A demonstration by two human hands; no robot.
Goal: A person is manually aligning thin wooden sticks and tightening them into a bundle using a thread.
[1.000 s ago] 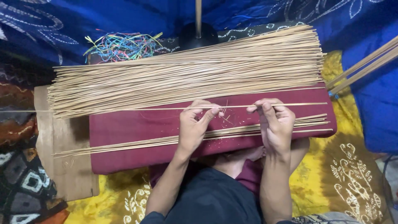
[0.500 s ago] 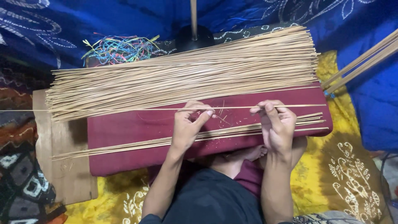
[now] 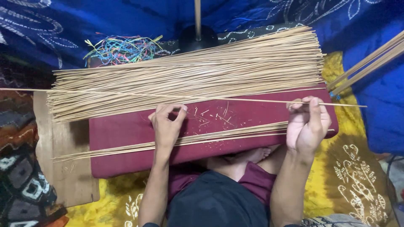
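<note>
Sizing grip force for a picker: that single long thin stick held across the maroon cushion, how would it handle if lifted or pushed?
The single stick spans far beyond both the left hand and right hand with little visible sag, so probably fairly stiff yet springy. Very thin, so likely light and snappable. It looks round, so probably rolls on the maroon cushion.

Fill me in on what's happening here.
A seated person works over a maroon cushion on their lap. Both hands pinch one long thin stick lying across it: the left hand near its middle, the right hand near its right end. A big pile of similar sticks lies beyond it, a smaller bundle nearer the body. Colourful threads sit behind the pile.
</note>
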